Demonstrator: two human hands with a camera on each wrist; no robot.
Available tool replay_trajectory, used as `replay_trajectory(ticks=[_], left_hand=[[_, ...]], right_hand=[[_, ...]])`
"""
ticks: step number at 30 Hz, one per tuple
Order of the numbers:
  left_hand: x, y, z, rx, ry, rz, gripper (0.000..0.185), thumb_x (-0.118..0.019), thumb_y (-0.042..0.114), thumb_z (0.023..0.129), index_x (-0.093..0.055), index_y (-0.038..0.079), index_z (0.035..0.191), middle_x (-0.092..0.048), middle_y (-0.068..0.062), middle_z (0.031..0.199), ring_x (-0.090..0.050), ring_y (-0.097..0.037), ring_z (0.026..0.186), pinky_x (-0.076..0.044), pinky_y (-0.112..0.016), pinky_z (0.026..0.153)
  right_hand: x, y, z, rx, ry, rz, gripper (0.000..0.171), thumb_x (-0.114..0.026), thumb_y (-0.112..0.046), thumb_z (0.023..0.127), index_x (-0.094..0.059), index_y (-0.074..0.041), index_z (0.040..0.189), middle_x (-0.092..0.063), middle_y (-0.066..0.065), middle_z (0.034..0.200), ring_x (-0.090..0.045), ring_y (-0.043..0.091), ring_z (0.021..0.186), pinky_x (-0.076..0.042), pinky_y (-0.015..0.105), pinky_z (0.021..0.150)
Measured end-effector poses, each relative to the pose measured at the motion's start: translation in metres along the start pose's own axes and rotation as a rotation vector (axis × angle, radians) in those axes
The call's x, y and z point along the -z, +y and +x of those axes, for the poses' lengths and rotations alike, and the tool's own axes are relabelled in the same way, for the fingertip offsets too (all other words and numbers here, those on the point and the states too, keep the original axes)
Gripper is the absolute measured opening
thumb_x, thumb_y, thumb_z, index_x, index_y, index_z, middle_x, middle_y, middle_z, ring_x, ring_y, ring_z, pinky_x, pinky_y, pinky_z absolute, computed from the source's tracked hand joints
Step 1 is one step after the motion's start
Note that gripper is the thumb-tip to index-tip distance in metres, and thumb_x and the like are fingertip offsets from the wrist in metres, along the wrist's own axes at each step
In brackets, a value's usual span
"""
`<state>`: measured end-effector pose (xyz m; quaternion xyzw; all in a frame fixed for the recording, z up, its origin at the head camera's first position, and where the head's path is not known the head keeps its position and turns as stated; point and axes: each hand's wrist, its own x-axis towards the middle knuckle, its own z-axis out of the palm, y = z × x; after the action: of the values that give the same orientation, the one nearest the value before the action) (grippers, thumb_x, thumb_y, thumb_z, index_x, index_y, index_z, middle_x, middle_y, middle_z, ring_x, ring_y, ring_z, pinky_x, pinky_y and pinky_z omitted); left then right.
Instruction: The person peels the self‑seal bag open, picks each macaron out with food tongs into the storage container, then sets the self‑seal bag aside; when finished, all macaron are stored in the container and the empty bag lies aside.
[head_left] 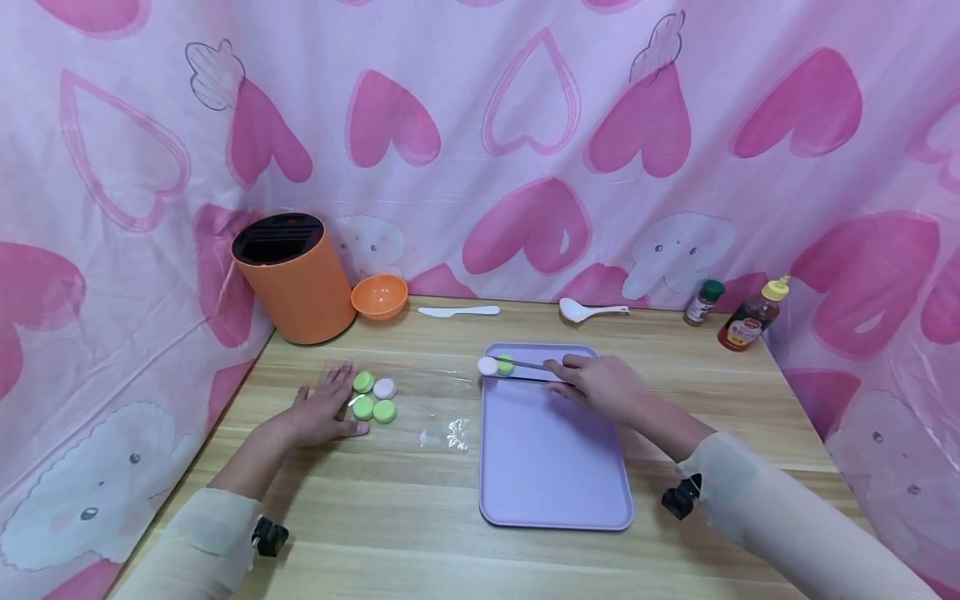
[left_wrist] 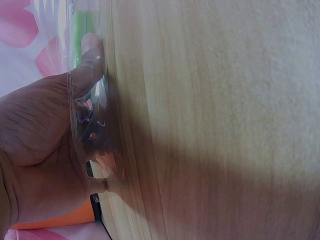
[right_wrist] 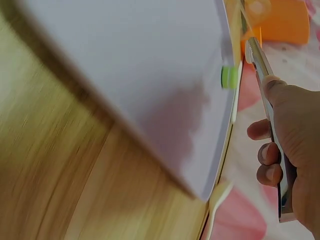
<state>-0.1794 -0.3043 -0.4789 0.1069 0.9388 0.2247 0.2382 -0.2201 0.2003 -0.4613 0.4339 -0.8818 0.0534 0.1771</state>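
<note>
My right hand point(head_left: 600, 387) grips metal tongs point(right_wrist: 270, 112) over the far end of the lilac tray point(head_left: 555, 467). At the tong tips, by the tray's far left corner, is a whitish macaron point(head_left: 487, 366). A green macaron point(right_wrist: 229, 77) stands on the tray beside it. To the left, my left hand point(head_left: 324, 410) rests with extended fingers on clear plastic packaging point(head_left: 438, 408), thumb pressing its edge in the left wrist view. Next to that hand sit several green macarons point(head_left: 385, 411) and one pale pink macaron point(head_left: 385, 388); whether they lie in or on the plastic, I cannot tell.
An orange knife block point(head_left: 300, 283) and an orange bowl point(head_left: 380, 297) stand at the back left. Along the back lie a white knife point(head_left: 459, 311) and a white spoon point(head_left: 577, 311). A green-capped jar point(head_left: 702, 303) and a yellow-capped sauce bottle point(head_left: 752, 317) stand back right.
</note>
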Motion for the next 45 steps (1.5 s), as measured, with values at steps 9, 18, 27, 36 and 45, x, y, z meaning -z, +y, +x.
replay_trajectory(ticks=[9, 18, 27, 36, 45], left_hand=[[-0.001, -0.002, 0.001, -0.004, 0.010, 0.004, 0.119, -0.075, 0.054, 0.102, -0.004, -0.008, 0.174, 0.007, -0.030, 0.183, 0.008, -0.054, 0.170, 0.006, -0.088, 0.125], [-0.001, -0.001, 0.001, -0.010, 0.013, -0.010, 0.118, -0.076, 0.053, 0.102, -0.005, -0.008, 0.173, 0.006, -0.031, 0.183, 0.007, -0.055, 0.170, 0.006, -0.088, 0.125], [0.000, 0.000, 0.001, 0.009, 0.000, -0.003, 0.119, -0.076, 0.054, 0.101, -0.003, -0.007, 0.174, 0.007, -0.030, 0.183, 0.008, -0.054, 0.170, 0.007, -0.088, 0.125], [0.000, 0.000, 0.000, 0.009, -0.002, -0.009, 0.118, -0.076, 0.053, 0.102, -0.003, -0.006, 0.174, 0.009, -0.029, 0.184, 0.010, -0.054, 0.170, 0.008, -0.088, 0.125], [0.000, 0.001, 0.000, 0.002, -0.002, -0.009, 0.119, -0.076, 0.053, 0.102, -0.003, -0.007, 0.174, 0.008, -0.029, 0.184, 0.008, -0.054, 0.170, 0.006, -0.088, 0.125]], right_hand=[[0.005, 0.019, -0.027, -0.114, -0.042, 0.041, 0.038, -0.088, -0.025, 0.096, -0.082, -0.013, 0.132, -0.065, 0.000, 0.084, -0.048, 0.011, 0.058, -0.047, 0.030, 0.054], [0.004, 0.028, -0.041, -0.211, -0.112, 0.057, 0.041, -0.085, -0.028, 0.099, -0.080, -0.012, 0.137, -0.065, 0.000, 0.086, -0.047, 0.007, 0.060, -0.041, 0.024, 0.055], [-0.002, 0.031, -0.046, -0.276, -0.228, 0.060, 0.046, -0.079, -0.037, 0.104, -0.075, -0.017, 0.145, -0.070, 0.002, 0.096, -0.050, 0.008, 0.063, -0.045, 0.023, 0.058], [-0.006, 0.030, -0.043, -0.298, -0.262, 0.049, 0.046, -0.077, -0.040, 0.105, -0.075, -0.018, 0.146, -0.067, 0.001, 0.095, -0.050, 0.008, 0.063, -0.044, 0.022, 0.057], [-0.007, 0.030, -0.044, -0.331, -0.289, 0.071, 0.049, -0.076, -0.042, 0.106, -0.072, -0.017, 0.148, -0.074, 0.010, 0.107, -0.055, 0.011, 0.067, -0.048, 0.025, 0.060]])
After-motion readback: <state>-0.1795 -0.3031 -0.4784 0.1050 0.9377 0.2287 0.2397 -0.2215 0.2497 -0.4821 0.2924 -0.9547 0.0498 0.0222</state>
